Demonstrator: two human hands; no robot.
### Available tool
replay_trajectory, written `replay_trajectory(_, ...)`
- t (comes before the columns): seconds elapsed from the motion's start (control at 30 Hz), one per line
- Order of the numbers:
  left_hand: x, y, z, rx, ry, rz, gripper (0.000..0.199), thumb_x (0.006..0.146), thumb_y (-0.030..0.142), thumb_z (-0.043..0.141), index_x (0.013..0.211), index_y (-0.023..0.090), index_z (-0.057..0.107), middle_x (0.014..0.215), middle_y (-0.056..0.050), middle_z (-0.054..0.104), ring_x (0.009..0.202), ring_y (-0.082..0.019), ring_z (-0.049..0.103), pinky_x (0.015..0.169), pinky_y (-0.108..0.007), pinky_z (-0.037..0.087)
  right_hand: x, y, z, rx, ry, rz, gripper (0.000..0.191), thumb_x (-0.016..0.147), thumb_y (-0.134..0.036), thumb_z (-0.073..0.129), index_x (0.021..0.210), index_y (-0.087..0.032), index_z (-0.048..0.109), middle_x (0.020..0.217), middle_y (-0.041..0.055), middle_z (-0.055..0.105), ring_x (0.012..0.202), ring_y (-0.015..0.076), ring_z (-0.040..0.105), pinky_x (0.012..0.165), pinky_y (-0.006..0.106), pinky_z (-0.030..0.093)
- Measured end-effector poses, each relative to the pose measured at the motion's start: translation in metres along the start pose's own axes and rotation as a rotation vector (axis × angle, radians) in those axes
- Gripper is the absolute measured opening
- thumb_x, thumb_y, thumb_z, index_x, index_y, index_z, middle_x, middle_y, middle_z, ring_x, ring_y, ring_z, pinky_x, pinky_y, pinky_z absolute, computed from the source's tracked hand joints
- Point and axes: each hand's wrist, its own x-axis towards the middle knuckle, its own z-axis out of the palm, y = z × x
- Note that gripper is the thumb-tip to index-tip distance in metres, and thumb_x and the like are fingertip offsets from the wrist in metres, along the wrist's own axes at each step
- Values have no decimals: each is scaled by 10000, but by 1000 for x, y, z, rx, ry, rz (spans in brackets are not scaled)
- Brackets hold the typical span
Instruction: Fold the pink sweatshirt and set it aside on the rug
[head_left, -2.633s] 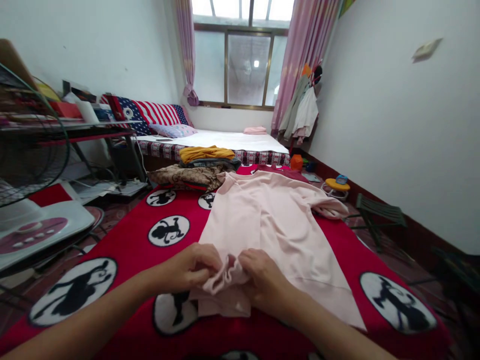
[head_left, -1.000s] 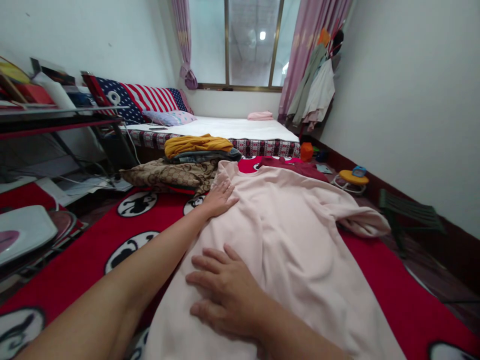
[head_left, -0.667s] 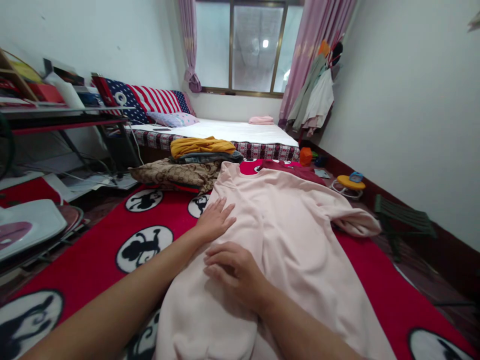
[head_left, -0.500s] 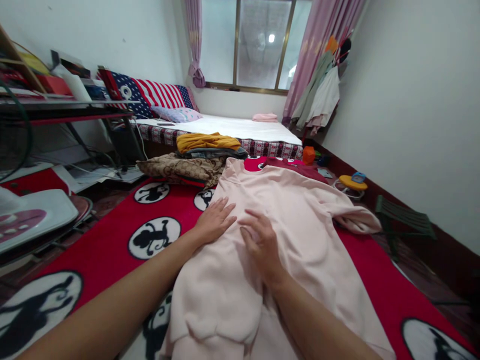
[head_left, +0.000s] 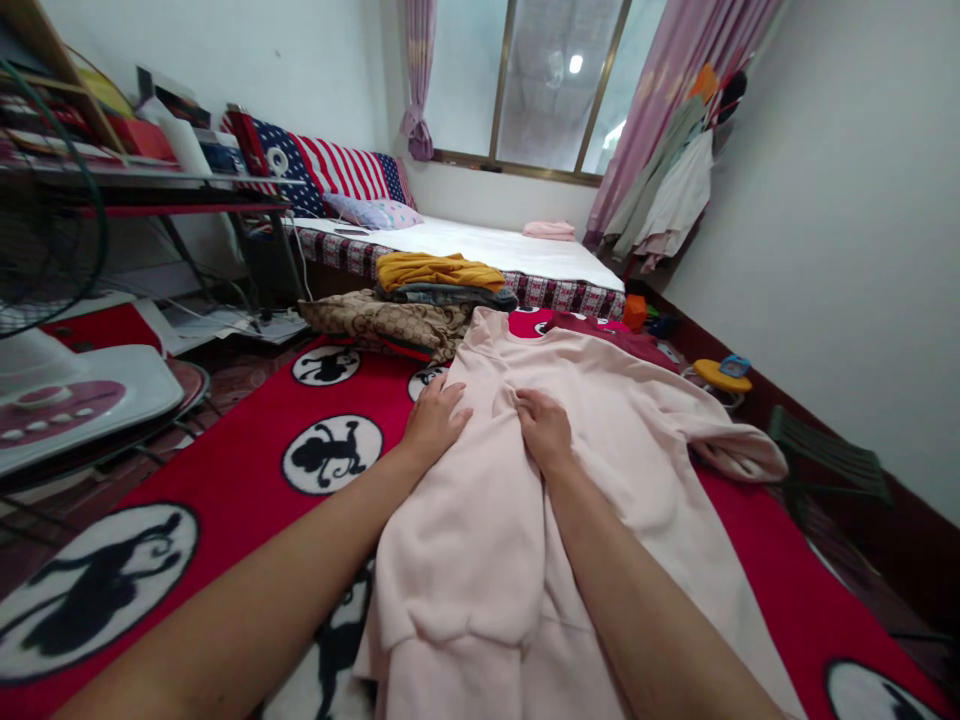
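Observation:
A pale pink sweatshirt [head_left: 622, 430] lies spread on a red blanket [head_left: 247, 540] with black-and-white monkey circles. Its near-left sleeve is folded over the body and runs down toward me, cuff at the bottom. My left hand [head_left: 439, 420] rests with fingers apart on the sweatshirt's left edge, near the shoulder. My right hand [head_left: 545, 425] pinches the cloth close to the inner edge of that sleeve, raising small creases. The other sleeve, crumpled, reaches out to the right.
Beyond the sweatshirt sit folded brown patterned cloth [head_left: 397, 322] and a mustard garment [head_left: 439, 270]. A dark red garment [head_left: 611, 340] lies behind the collar. At left stand a fan [head_left: 60, 400] and a desk [head_left: 187, 195]; at right, a yellow stool [head_left: 721, 376] and a green folding stool [head_left: 829, 450].
My right hand has moved forward and closed from loosely curled fingers into a pinch on the sweatshirt. My left hand stays on its left edge. The view has shifted slightly left.

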Motion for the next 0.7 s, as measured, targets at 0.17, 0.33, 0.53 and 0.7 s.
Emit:
replay_trajectory(0.17, 7, 0, -5, -37, 97, -110, 477, 794, 241, 633, 1262, 157, 590, 1201, -123, 618, 1108, -256, 585, 998, -365, 471, -5, 7, 5, -8, 18, 89, 316, 809, -266, 538, 1083, -192, 677, 1058, 79, 717, 955, 225, 655, 910, 356, 479)
replay_trajectory(0.33, 37, -4, -8, -109, 90, -208, 475, 771, 262, 662, 1237, 187, 610, 1084, -78, 697, 949, -232, 655, 861, -329, 523, -6, 3, 2, 86, 91, 105, 359, 826, -384, 556, 1108, -193, 671, 1040, 81, 721, 917, 234, 659, 868, 364, 492)
replay_trajectory(0.53, 94, -6, 0, -147, -65, -210, 528, 662, 270, 755, 1175, 181, 671, 1101, -75, 717, 988, -259, 662, 888, -332, 509, -8, 2, 2, 262, 73, 99, 363, 770, -354, 617, 1087, -192, 688, 1037, 64, 722, 902, 213, 662, 872, 346, 499)
replay_trajectory(0.7, 130, 5, -4, -221, 6, -144, 398, 753, 149, 616, 1144, 142, 690, 1134, -70, 705, 1021, -201, 646, 927, -274, 481, -5, 1, -2, 558, 113, 157, 472, 744, -347, 633, 1170, -142, 643, 1073, 96, 703, 930, 210, 662, 865, 340, 516)
